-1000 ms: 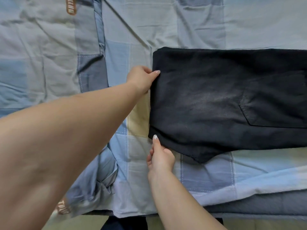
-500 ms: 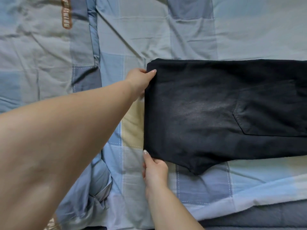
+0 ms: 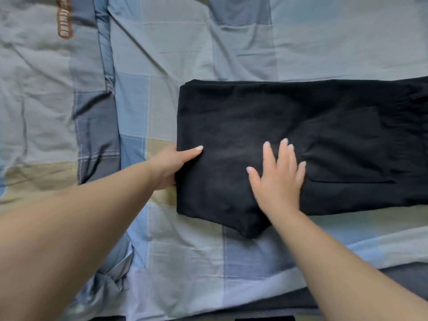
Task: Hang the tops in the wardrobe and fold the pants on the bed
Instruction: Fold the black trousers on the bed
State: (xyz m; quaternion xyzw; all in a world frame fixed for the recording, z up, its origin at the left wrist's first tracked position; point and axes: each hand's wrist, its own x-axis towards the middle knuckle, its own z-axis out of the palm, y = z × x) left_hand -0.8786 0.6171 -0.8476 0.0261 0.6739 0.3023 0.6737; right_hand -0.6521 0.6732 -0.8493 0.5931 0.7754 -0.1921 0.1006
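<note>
Black cotton pants [image 3: 289,144], folded lengthwise, lie flat on the blue-grey-yellow checked bedsheet [image 3: 231,42], running off the right frame edge; patch pocket facing up. Left hand [image 3: 172,164] pinches the pants' left folded edge, thumb on top, fingers hidden underneath. Right hand [image 3: 279,179] lies flat on the pants' middle, fingers spread and straight, pressing the cloth, just left of the pocket. Blue checked quilt [image 3: 46,93] with brown lettered patch is bunched left of the pants.
</note>
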